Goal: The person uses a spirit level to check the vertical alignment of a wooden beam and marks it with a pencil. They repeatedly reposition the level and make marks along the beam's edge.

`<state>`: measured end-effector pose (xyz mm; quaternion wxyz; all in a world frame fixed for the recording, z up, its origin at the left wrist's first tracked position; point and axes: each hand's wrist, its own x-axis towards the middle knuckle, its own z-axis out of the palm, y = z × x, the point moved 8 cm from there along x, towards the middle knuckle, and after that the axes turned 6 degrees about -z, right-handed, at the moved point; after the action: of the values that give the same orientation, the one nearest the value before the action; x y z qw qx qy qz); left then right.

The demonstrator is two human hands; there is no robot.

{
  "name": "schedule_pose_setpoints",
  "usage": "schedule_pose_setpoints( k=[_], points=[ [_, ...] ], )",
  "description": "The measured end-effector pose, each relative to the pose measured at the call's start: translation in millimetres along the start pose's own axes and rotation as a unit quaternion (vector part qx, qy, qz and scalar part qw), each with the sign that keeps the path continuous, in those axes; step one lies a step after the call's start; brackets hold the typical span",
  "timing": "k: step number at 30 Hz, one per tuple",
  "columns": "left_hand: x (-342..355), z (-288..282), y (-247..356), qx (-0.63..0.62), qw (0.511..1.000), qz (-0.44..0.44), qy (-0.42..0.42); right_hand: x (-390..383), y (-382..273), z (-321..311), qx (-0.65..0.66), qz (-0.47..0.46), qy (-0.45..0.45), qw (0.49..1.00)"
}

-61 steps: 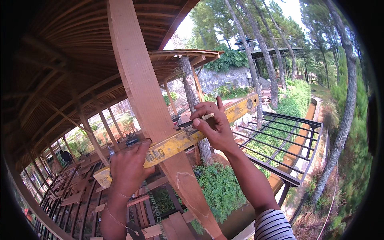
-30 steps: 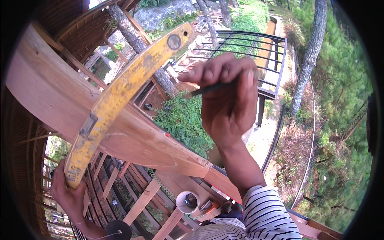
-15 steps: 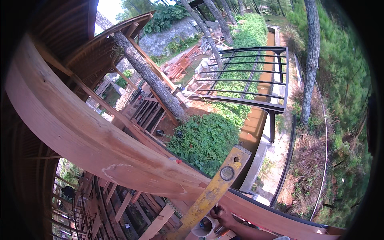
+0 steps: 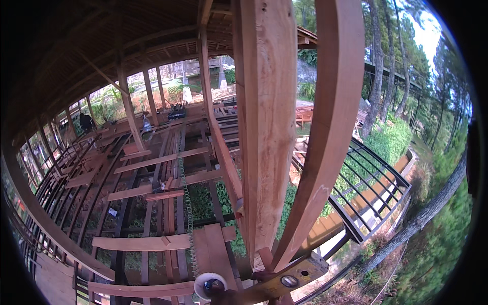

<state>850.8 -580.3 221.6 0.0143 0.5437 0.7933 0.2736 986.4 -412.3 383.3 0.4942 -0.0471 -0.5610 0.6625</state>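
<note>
A yellow, worn spirit level (image 4: pixel 300 272) with a round vial lies across the bottom of the view, in front of the foot of a tall wooden post (image 4: pixel 272 117) and a curved beam (image 4: pixel 338 107). My left hand (image 4: pixel 219 296), dark and cut off by the lower edge, is closed on the level's left end. Part of my right hand (image 4: pixel 263 275) shows past the level's upper edge, near the post's foot; the level hides most of its fingers. Beside the left hand is a white cup (image 4: pixel 203 279) with something dark and blue inside.
Below stretches an open floor frame of dark joists with loose planks (image 4: pixel 140 242) across it. A coiled wire (image 4: pixel 184 198) runs along the frame. A black metal frame (image 4: pixel 373 178) stands over a brown water channel at right. A tree trunk (image 4: pixel 422 218) leans beyond.
My view has swung left and levelled out, so the curved beam now stands nearly upright. The spirit level has turned from steep to nearly flat. My right forearm is no longer visible.
</note>
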Motion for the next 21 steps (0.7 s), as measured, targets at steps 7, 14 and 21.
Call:
schedule_pose_setpoints(
  k=[7,14,21],
  points=[
    [35,-64,-92,-0.383,0.893,-0.153,0.178,109,-56,-59,-0.35,-0.214,0.211,0.887],
    [16,-86,-228,-0.245,0.903,-0.269,0.228,136,-46,-93,-0.392,-0.211,0.303,0.842],
    [143,-99,-256,-0.347,0.896,-0.254,0.11,133,-54,-97,-0.495,-0.178,0.317,0.789]
  ],
)
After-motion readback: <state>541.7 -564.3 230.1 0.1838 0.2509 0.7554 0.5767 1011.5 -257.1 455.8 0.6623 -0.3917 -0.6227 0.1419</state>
